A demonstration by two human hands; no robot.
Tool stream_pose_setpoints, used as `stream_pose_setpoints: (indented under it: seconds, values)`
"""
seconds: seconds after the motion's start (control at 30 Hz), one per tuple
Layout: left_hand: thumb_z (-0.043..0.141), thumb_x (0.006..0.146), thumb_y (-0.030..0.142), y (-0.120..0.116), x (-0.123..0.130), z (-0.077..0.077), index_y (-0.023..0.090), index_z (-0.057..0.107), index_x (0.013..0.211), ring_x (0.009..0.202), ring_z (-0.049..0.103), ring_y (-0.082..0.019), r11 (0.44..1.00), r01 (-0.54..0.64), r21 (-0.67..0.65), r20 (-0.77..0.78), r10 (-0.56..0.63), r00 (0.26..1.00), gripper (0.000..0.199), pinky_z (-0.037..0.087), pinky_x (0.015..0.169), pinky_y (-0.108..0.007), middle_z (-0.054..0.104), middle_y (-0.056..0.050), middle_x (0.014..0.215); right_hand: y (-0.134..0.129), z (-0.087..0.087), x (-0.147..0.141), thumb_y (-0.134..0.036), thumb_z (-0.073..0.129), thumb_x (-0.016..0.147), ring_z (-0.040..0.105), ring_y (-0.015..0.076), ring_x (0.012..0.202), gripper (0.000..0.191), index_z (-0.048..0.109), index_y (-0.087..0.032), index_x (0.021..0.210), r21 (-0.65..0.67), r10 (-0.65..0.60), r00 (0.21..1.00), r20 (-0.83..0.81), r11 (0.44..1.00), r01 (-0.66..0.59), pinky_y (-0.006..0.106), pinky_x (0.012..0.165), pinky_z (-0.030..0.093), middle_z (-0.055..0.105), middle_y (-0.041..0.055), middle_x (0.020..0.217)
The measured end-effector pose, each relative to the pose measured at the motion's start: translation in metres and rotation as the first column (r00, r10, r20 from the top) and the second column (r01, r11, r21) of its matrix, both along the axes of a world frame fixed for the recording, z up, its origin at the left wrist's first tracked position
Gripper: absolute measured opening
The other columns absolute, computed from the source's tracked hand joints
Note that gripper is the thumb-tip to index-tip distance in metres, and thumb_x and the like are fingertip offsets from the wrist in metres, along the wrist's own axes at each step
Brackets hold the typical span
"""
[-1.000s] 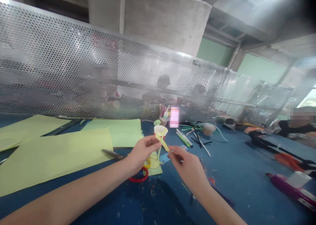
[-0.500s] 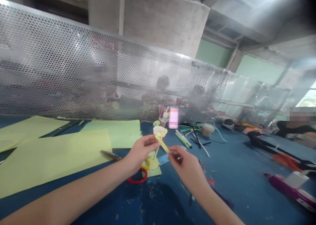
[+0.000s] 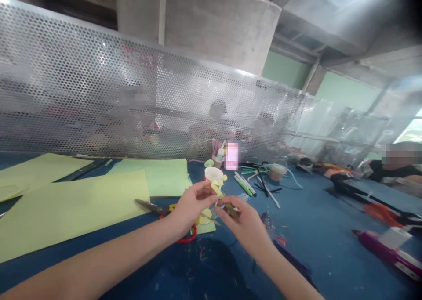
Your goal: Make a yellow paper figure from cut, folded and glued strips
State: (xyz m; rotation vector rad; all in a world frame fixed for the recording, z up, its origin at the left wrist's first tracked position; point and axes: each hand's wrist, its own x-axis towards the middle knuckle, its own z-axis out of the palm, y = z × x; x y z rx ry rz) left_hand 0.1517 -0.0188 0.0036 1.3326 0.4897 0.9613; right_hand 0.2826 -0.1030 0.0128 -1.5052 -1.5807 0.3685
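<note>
My left hand is closed, pinching a pale yellow paper strip between thumb and fingers. Facing it, my right hand has its fingertips pressed on the strip's lower part, and a darker length of it shows among those fingers. Just behind the strip stands a white paper cup with some red on its side. Scissors with red and yellow handles lie partly under my left wrist. Below my hands is a small yellow-green paper piece, partly covered.
Large yellow-green sheets spread over the left of the blue table. Behind the cup are a lit phone and a holder of sticks. Markers, pipe cleaners and a small tub lie right; a purple glue gun is farther right.
My right hand has come closer to my left, and the strip, stretched out straight before, is now bent downward between them. The cup's opening shows more fully.
</note>
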Motion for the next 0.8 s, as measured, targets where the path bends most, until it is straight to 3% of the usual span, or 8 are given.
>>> stream_pose_setpoints:
  seconds: [0.17, 0.33, 0.5, 0.67, 0.8]
  values:
    - [0.072, 0.067, 0.025, 0.006, 0.000, -0.003, 0.016, 0.061, 0.100, 0.086, 0.057, -0.015, 0.999, 0.049, -0.012, -0.020, -0.049, 0.999, 0.036, 0.041, 0.082, -0.028, 0.063, -0.005, 0.090, 0.005, -0.007, 0.003, -0.034, 0.057, 0.078, 0.055, 0.0167, 0.069, 0.016, 0.060, -0.018, 0.079, -0.012, -0.023, 0.997, -0.080, 1.000, 0.022, 0.026, 0.064, 0.045, 0.060, 0.0028, 0.077]
    - [0.074, 0.064, 0.030, 0.016, -0.004, -0.004, 0.015, 0.069, 0.086, 0.081, 0.058, -0.015, 0.981, 0.190, -0.047, -0.159, -0.195, 0.968, 0.027, 0.041, 0.079, -0.028, 0.067, -0.006, 0.086, 0.009, -0.010, 0.010, -0.037, 0.057, 0.077, 0.054, 0.0165, 0.069, 0.019, 0.059, -0.018, 0.077, -0.011, -0.050, 0.994, -0.095, 0.999, 0.049, 0.026, 0.064, 0.044, 0.061, 0.0041, 0.082]
    - [0.075, 0.063, 0.028, 0.018, -0.006, -0.007, 0.016, 0.069, 0.084, 0.078, 0.059, -0.014, 0.977, 0.211, -0.019, -0.115, -0.212, 0.971, 0.025, 0.041, 0.076, -0.027, 0.067, -0.004, 0.083, 0.009, -0.008, 0.013, -0.038, 0.057, 0.077, 0.054, 0.0165, 0.064, 0.021, 0.061, -0.018, 0.080, -0.030, -0.038, 0.997, -0.066, 0.999, 0.036, 0.026, 0.060, 0.043, 0.061, 0.0034, 0.076]
    - [0.078, 0.056, 0.021, 0.019, -0.005, -0.009, 0.014, 0.069, 0.084, 0.076, 0.060, -0.013, 0.960, 0.272, -0.073, -0.076, -0.277, 0.958, 0.030, 0.042, 0.076, -0.027, 0.068, -0.004, 0.080, 0.009, -0.006, 0.016, -0.032, 0.051, 0.080, 0.059, 0.0204, 0.073, 0.016, 0.060, -0.019, 0.081, -0.074, 0.001, 1.000, 0.005, 0.997, 0.000, 0.030, 0.068, 0.044, 0.063, 0.0042, 0.078]
    - [0.078, 0.056, 0.022, 0.020, -0.006, -0.010, 0.014, 0.069, 0.085, 0.078, 0.060, -0.014, 0.962, 0.262, -0.077, -0.104, -0.269, 0.957, 0.031, 0.042, 0.078, -0.028, 0.069, -0.005, 0.084, 0.007, -0.005, 0.015, -0.029, 0.046, 0.082, 0.063, 0.0200, 0.075, 0.008, 0.048, -0.023, 0.086, -0.058, 0.023, 0.998, -0.057, 0.998, -0.027, 0.031, 0.068, 0.047, 0.064, 0.0024, 0.078]
